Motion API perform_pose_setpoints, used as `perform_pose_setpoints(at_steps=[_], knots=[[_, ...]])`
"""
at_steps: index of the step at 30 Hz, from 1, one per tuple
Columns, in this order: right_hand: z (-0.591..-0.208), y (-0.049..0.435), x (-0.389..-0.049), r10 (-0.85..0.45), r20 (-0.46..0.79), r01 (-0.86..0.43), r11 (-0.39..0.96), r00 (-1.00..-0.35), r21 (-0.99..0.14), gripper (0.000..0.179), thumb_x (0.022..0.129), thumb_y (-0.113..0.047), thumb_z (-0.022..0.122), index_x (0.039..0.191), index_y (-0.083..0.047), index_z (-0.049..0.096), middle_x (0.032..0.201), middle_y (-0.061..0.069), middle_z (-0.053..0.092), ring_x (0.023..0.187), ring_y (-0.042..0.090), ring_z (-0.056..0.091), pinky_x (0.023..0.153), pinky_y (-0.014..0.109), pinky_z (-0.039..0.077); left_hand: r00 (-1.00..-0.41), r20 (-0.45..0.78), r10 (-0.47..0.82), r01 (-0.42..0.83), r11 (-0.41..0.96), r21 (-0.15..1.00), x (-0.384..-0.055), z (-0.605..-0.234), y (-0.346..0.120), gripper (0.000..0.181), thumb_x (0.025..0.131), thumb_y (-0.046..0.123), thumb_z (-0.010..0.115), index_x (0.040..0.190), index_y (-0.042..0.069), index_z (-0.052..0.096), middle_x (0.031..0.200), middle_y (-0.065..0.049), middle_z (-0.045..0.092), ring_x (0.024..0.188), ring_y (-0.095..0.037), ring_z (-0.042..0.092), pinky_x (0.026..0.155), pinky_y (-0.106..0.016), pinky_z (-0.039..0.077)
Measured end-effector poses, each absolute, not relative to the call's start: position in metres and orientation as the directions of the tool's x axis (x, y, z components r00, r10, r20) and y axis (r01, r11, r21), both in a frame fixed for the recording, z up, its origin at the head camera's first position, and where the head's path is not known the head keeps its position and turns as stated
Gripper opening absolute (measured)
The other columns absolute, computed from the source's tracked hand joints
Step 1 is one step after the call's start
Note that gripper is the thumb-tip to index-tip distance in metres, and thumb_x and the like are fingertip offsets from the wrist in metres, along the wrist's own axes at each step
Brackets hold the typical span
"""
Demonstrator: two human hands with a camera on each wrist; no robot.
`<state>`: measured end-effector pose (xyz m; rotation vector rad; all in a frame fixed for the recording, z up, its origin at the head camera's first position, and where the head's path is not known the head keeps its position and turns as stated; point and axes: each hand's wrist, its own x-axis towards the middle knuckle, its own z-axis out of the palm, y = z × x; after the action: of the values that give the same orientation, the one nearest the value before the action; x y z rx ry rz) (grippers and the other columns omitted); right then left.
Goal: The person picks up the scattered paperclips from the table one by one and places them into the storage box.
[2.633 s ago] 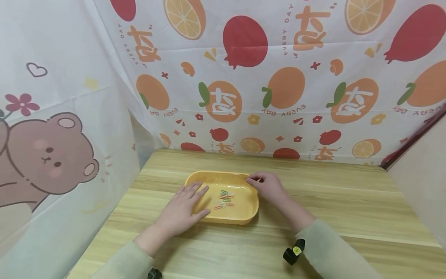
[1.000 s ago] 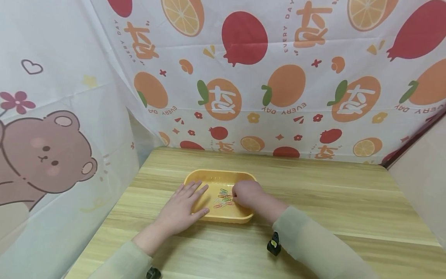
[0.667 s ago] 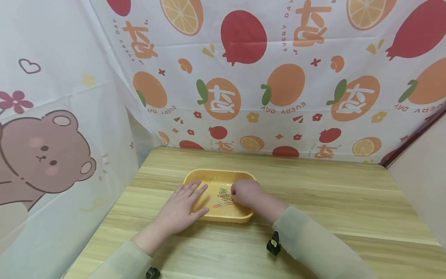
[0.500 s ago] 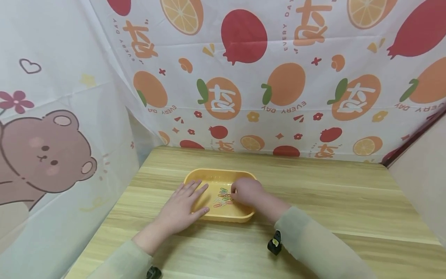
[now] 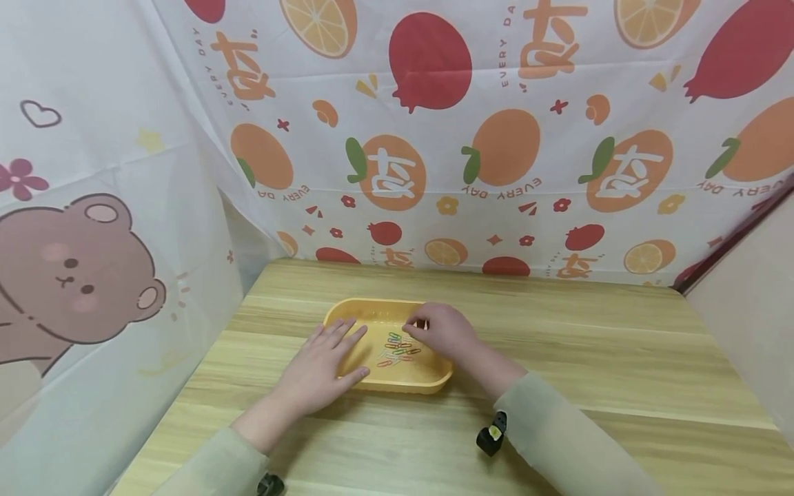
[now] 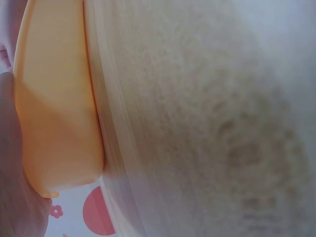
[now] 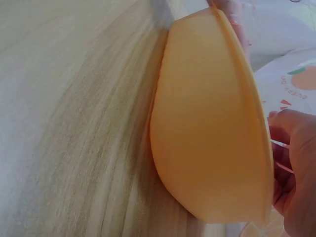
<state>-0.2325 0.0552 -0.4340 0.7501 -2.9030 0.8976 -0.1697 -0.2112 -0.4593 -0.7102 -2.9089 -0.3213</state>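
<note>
A shallow yellow tray (image 5: 397, 383) stands on the table, with a small heap of coloured paper clips (image 5: 397, 351) near its middle. My left hand (image 5: 319, 368) lies over the tray's left side, fingers spread and straight. My right hand (image 5: 443, 331) is over the tray's right side, just above and behind the paper clips. Its thumb and index finger come close together at the tips; whether a clip is between them is too small to tell. In the right wrist view the same hand's other fingers curl loosely behind the tray's rim.
The wooden table (image 5: 558, 344) reaches out around the tray. A fruit-print cloth (image 5: 496, 207) hangs behind it, and a cloth with a bear (image 5: 87, 269) hangs at the left. A pale panel (image 5: 750, 310) stands at the right edge.
My right hand went from the tray's far right rim down to the paper clips, and now has risen slightly backward from them, uncovering the heap's right side. My left hand stays in place.
</note>
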Motion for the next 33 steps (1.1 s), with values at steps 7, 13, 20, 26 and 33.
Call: perform_pose_setpoints(at_steps=[7, 13, 20, 26, 33], knots=[[-0.432, 0.067, -0.228, -0.390, 0.171, -0.400, 0.645, -0.905, -0.651, 0.016, 0.093, -0.034, 0.070, 0.102, -0.022, 0.077, 0.078, -0.011, 0.059, 0.072, 0.012, 0.053, 0.063, 0.028, 0.048, -0.873, 0.201, 0.444, 0.477, 0.862, 0.170, -0.169, -0.459, -0.211, 0.074, 0.094, 0.065, 0.050, 0.154, 0.022, 0.039, 0.159, -0.008, 0.033, 0.147, -0.032, 0.028, 0.121, -0.054, 0.015], [-0.437, 0.078, -0.224, -0.325, 0.146, -0.325, 0.612, -0.935, -0.721, 0.028, 0.092, -0.034, 0.071, 0.114, -0.017, 0.075, 0.081, -0.007, 0.059, 0.075, 0.015, 0.053, 0.065, 0.030, 0.048, -0.869, 0.202, 0.451, 0.484, 0.860, 0.164, -0.168, -0.457, -0.211, 0.075, 0.094, 0.066, 0.049, 0.154, 0.020, 0.040, 0.159, -0.009, 0.034, 0.147, -0.032, 0.028, 0.121, -0.053, 0.015], [-0.441, 0.101, -0.220, -0.238, 0.177, -0.288, 0.604, -0.955, -0.743, 0.028, 0.092, -0.031, 0.072, 0.116, -0.016, 0.075, 0.087, -0.007, 0.062, 0.078, 0.016, 0.055, 0.064, 0.030, 0.050, -0.867, 0.208, 0.454, 0.488, 0.858, 0.162, -0.168, -0.457, -0.210, 0.075, 0.094, 0.065, 0.050, 0.153, 0.019, 0.040, 0.159, -0.010, 0.034, 0.147, -0.032, 0.028, 0.120, -0.055, 0.017], [-0.451, 0.133, -0.220, -0.201, 0.203, -0.285, 0.615, -0.958, -0.735, 0.028, 0.094, -0.029, 0.071, 0.117, -0.014, 0.074, 0.090, -0.004, 0.063, 0.080, 0.014, 0.057, 0.066, 0.029, 0.051, -0.863, 0.214, 0.457, 0.492, 0.857, 0.154, -0.170, -0.459, -0.210, 0.076, 0.094, 0.065, 0.049, 0.153, 0.019, 0.040, 0.159, -0.010, 0.034, 0.147, -0.033, 0.028, 0.119, -0.056, 0.018], [-0.468, 0.175, -0.211, -0.161, 0.176, -0.238, 0.644, -0.971, -0.727, 0.029, 0.093, -0.029, 0.071, 0.116, -0.011, 0.074, 0.089, -0.003, 0.063, 0.078, 0.014, 0.057, 0.065, 0.028, 0.051, -0.865, 0.209, 0.456, 0.491, 0.856, 0.161, -0.170, -0.460, -0.210, 0.076, 0.094, 0.065, 0.050, 0.154, 0.019, 0.040, 0.159, -0.010, 0.034, 0.147, -0.032, 0.027, 0.120, -0.055, 0.017]])
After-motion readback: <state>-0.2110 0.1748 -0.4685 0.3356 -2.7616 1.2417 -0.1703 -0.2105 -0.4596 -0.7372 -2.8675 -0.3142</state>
